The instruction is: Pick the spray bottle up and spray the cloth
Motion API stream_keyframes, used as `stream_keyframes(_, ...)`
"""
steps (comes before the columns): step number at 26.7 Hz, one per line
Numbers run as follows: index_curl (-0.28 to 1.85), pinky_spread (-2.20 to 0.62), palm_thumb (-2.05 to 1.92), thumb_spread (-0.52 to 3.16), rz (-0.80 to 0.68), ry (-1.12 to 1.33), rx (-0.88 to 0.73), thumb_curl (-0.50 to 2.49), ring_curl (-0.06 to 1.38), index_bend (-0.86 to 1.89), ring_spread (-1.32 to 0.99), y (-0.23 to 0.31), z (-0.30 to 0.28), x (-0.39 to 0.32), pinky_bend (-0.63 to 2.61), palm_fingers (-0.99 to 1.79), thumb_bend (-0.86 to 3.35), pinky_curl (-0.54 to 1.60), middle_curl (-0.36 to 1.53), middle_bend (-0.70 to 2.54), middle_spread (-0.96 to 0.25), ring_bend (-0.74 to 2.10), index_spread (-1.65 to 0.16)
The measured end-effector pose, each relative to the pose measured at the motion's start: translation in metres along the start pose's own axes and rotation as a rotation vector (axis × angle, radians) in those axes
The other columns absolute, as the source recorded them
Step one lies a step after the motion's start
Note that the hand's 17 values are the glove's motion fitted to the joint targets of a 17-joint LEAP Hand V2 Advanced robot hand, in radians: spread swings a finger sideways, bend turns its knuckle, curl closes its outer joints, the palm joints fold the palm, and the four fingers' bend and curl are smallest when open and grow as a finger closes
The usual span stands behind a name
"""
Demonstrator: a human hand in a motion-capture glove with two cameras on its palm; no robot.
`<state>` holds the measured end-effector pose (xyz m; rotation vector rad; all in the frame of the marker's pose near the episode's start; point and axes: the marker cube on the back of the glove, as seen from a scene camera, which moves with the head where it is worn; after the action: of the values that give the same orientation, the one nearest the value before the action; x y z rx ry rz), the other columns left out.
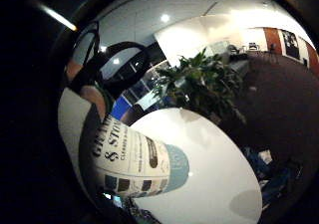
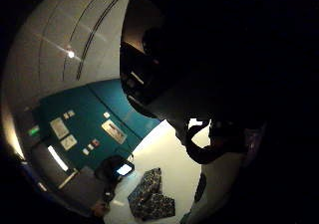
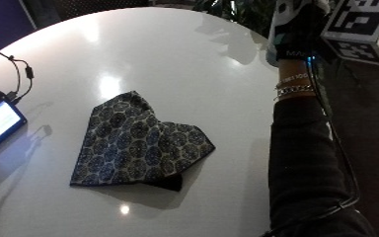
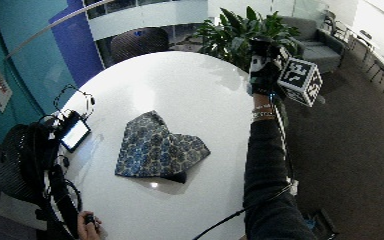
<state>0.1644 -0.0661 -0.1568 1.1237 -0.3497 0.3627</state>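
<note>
The gloved right hand (image 4: pixel 266 70) holds the spray bottle (image 1: pixel 130 159) raised beyond the counter (image 3: pixel 176 59) edge. The folded cloth (image 3: pixel 137 143) lies mid-counter, well apart. The bottle looks rigid and likely smooth; grip its neck.

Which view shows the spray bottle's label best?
The little finger side palm view: the spray bottle fills it, label lettering facing the camera. The outside view catches only part of it in the gloved right hand. The wide outside view barely shows it; the thumb side view shows only darkness.
</note>
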Motion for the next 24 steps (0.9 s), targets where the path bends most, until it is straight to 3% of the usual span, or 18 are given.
stream_keyframes(24, 0.47, -0.22, 0.83, 1.31, -0.779, 0.333, -0.166, 0.39, 0.43, 0.18, -0.20, 0.066, 0.013, -0.122, 0.44, 1.26, -0.01, 0.39, 0.48, 0.35, -0.21, 0.46, -0.28)
